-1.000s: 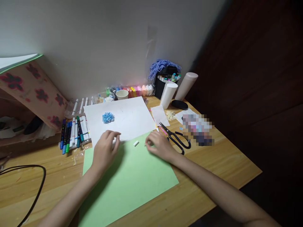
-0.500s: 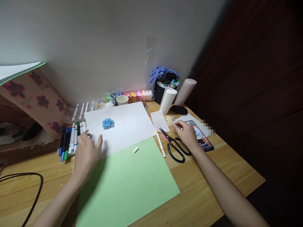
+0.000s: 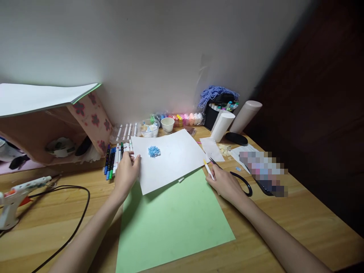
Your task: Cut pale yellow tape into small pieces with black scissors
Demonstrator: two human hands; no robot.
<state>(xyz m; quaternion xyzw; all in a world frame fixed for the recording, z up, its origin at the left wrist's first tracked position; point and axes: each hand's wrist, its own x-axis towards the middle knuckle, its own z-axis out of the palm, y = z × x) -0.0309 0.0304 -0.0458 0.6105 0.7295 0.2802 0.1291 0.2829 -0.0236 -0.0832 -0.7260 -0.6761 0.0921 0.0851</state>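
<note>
My left hand (image 3: 126, 172) pinches the left edge of a white sheet of paper (image 3: 173, 167), whose near edge is raised over the green sheet (image 3: 173, 223). A small clump of blue shreds (image 3: 154, 151) lies on the white paper. My right hand (image 3: 224, 182) is closed by the paper's right corner, with a white marker with a yellow band (image 3: 209, 170) between thumb and forefinger. Black-handled scissors (image 3: 247, 184) lie beneath that hand, which covers much of them. A short white stub (image 3: 181, 180) rests on the green sheet near the white paper's edge.
Several markers (image 3: 112, 163) lie left of the paper. A paper cup (image 3: 167, 124), a bowl (image 3: 149, 129) and a black pen holder (image 3: 212, 116) stand behind. A white roll (image 3: 223, 127) and a blurred phone (image 3: 263, 176) are right; a glue gun (image 3: 17, 201) with its cable is left.
The view has swung left. My left hand has taken hold of the white paper and raised its near edge. My right hand has moved left and down, from the pale scraps onto the marker.
</note>
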